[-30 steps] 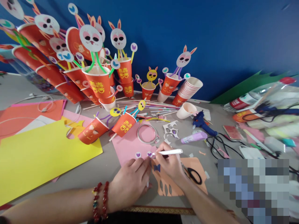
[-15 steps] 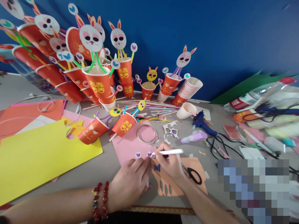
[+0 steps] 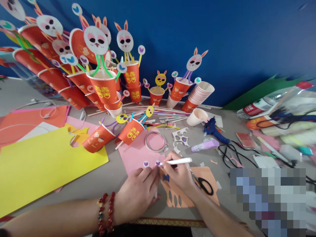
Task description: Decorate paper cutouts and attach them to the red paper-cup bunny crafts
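Observation:
My right hand [image 3: 179,173] grips a white pen [image 3: 178,161], its tip on a small white paper disc with a purple heart [image 3: 158,163]. A second such disc [image 3: 146,163] lies just left of it, both on a pink sheet [image 3: 134,154]. My left hand [image 3: 138,193], with a red bead bracelet at the wrist, rests knuckles up beside the discs, fingers curled down against the sheet's edge. Under my right hand lies an orange sheet [image 3: 209,176] with cut-out shapes and black-handled scissors [image 3: 204,185].
Orange paper cups with rabbit faces on straws [image 3: 106,82] crowd the back left. Two cups [image 3: 116,133] lie tipped over. A tape ring [image 3: 155,141], purple glue stick [image 3: 204,145], blue glue gun [image 3: 213,129], stacked cups [image 3: 198,95], yellow paper [image 3: 41,164] and cables [image 3: 237,154] surround me.

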A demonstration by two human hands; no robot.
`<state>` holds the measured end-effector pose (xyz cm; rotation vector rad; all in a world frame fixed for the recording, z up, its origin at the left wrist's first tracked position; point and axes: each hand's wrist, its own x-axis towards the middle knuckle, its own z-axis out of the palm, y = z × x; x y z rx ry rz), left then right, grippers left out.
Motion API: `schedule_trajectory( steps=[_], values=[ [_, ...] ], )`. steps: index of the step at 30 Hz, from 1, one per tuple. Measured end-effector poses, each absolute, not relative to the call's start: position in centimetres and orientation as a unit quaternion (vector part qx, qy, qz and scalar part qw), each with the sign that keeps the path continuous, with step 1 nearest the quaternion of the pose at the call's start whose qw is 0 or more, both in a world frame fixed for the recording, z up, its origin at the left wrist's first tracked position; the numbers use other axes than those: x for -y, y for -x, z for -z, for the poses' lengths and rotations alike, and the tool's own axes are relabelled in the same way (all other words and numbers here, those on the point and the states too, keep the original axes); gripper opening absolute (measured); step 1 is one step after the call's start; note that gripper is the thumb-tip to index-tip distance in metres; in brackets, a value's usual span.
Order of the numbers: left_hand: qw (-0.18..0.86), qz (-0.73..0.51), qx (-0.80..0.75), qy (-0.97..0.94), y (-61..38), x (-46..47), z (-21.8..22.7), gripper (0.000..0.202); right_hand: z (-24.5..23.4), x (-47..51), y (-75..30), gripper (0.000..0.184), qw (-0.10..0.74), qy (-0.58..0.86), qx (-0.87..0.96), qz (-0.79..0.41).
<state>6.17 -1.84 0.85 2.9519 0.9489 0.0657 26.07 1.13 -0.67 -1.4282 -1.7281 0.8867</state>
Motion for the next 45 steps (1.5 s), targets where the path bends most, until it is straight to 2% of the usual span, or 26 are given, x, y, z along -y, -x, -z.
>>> schedule_trajectory(
  steps=[7,23,26,29,31,39,45],
  values=[
    [0.019,-0.018,-0.305,-0.952,-6.2,1.8,-1.0,0.055,1.0,-1.3,-26.1,0.013,0.389,0.564,0.628,-0.369],
    [0.018,-0.020,-0.323,-0.946,-6.5,2.2,-1.7,0.053,0.6,-0.9,-26.1,0.015,0.502,0.524,0.575,-0.377],
    [0.052,-0.049,-0.316,-0.946,-6.4,2.2,-2.2,0.045,0.4,-0.8,-26.1,0.017,0.527,0.526,0.562,-0.360],
    [0.110,-0.084,-0.296,-0.945,-6.2,2.2,-2.6,0.024,-0.4,-0.8,-26.1,0.020,0.543,0.531,0.542,-0.361],
    [0.147,-0.079,-0.291,-0.942,-6.2,2.2,-2.9,0.018,-1.3,-1.0,-26.0,0.021,0.547,0.525,0.529,-0.381],
    [0.296,0.003,-0.360,-0.885,-5.9,2.0,-4.7,0.019,-5.7,-0.3,-27.1,0.023,0.468,0.485,0.533,-0.511],
    [0.369,-0.049,-0.393,-0.841,-5.1,0.6,-5.8,0.031,-6.7,3.0,-27.4,0.016,0.434,0.474,0.507,-0.574]
  ],
)
